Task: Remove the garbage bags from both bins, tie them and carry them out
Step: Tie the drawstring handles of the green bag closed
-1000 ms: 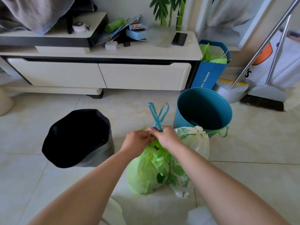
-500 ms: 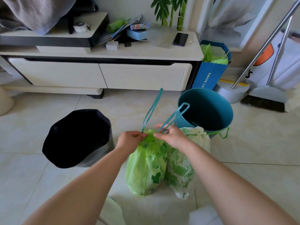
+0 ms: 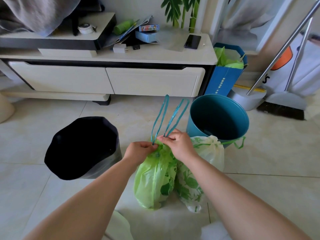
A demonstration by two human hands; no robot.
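Note:
A green garbage bag (image 3: 154, 179) stands on the tile floor, its neck gathered. Two teal drawstring loops (image 3: 170, 118) rise from the neck. My left hand (image 3: 140, 151) pinches the left loop at the neck. My right hand (image 3: 180, 143) pinches the base of the right loop. Behind it, to the right, leans a white bag with a green leaf print (image 3: 206, 163), its green drawstring (image 3: 239, 143) pulled tight. The teal bin (image 3: 219, 118) behind has no bag in it. The grey bin (image 3: 83, 148) on the left looks dark inside.
A low white TV cabinet (image 3: 107, 80) with a phone and clutter on top runs along the back. A blue paper bag (image 3: 225, 78) stands at its right end. Broom and dustpan (image 3: 280, 104) lean at the far right. Open tile floor lies on both sides.
A second ago both hands were close together with the loops crossed. The hands then drew apart, and the two loops now stand separate and upright, one pinched in each hand.

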